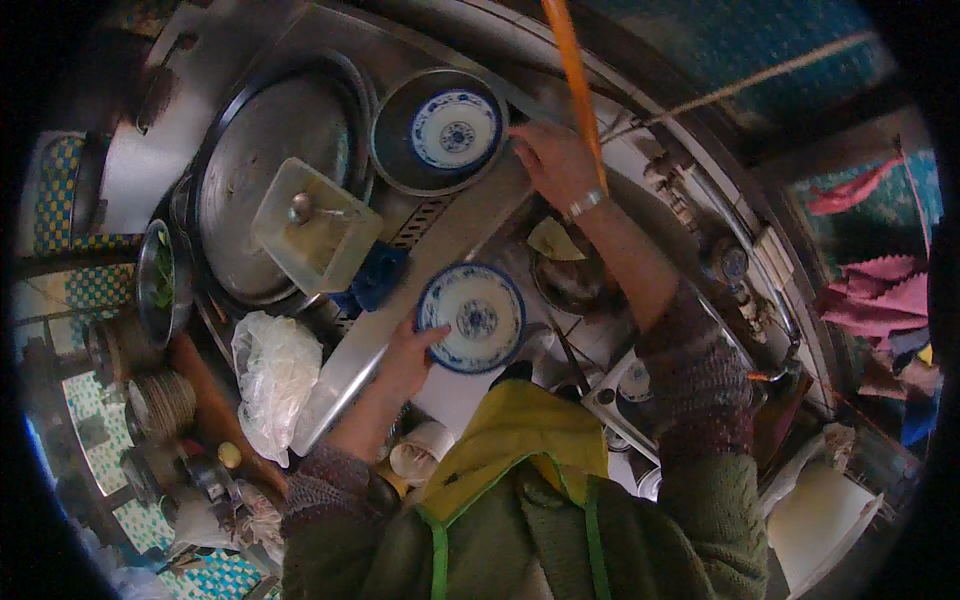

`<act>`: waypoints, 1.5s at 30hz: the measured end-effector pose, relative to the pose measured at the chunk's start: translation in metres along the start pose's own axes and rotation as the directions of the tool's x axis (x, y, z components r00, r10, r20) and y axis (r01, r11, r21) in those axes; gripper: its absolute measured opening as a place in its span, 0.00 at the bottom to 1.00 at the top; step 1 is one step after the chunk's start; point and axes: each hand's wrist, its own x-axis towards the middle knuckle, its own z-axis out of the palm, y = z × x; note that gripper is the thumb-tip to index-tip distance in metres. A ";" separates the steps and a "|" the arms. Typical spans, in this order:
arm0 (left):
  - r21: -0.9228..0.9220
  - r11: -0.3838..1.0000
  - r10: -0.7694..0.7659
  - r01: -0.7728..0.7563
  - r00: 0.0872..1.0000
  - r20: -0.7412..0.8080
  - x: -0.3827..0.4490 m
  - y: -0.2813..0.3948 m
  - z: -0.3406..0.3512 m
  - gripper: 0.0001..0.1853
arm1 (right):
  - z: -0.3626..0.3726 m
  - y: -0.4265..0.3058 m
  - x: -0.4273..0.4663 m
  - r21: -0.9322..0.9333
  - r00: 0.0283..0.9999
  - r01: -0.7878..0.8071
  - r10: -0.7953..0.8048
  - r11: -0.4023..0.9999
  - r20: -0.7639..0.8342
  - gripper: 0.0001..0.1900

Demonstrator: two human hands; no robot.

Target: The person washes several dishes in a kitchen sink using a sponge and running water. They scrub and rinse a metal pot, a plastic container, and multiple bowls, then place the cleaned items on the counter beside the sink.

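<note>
My left hand (411, 358) grips the near left edge of a white plate (487, 349) with a blue floral pattern, its thumb over the rim. My right hand (559, 166) is at the right rim of a round metal basin (391, 150). Its fingertips are close to that rim; whether they grip it is unclear. Inside the basin sits a blue-and-white patterned bowl (457, 136). Below my right forearm, a pan (574, 281) holds a pale yellowish piece (556, 240), partly hidden by the arm.
Left of the basin lies a large round metal pan (274, 142). A translucent plastic container (274, 217) with a metal spoon overlaps it, beside a blue cloth (381, 276). Nearer are a clear plastic bag (274, 382) and a bowl of greens (161, 277). An orange strap (574, 67) hangs by my right wrist.
</note>
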 end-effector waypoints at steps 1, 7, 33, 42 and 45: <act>-0.016 1.000 -0.013 0.013 1.000 -0.005 -0.008 -0.008 -0.009 0.26 | 0.011 -0.007 0.030 0.016 0.999 0.039 -0.039 0.999 0.023 0.14; -0.158 0.980 -0.128 0.124 0.992 -0.011 -0.033 -0.048 -0.055 0.24 | 0.076 -0.030 0.140 -0.426 0.969 0.248 -0.233 0.870 0.089 0.17; 0.315 0.943 0.075 -0.104 0.992 0.104 -0.005 -0.042 0.086 0.31 | -0.071 0.092 -0.194 0.687 0.835 -0.370 0.548 0.625 -0.048 0.20; 0.556 0.827 -0.226 -0.083 0.857 0.463 0.021 -0.170 0.240 0.35 | -0.078 0.139 -0.443 0.730 0.450 -0.587 0.891 0.351 -0.066 0.18; 0.564 0.820 -0.271 -0.092 0.807 0.525 0.013 -0.208 0.272 0.36 | -0.076 0.141 -0.487 0.656 0.321 -0.668 0.932 0.351 -0.171 0.20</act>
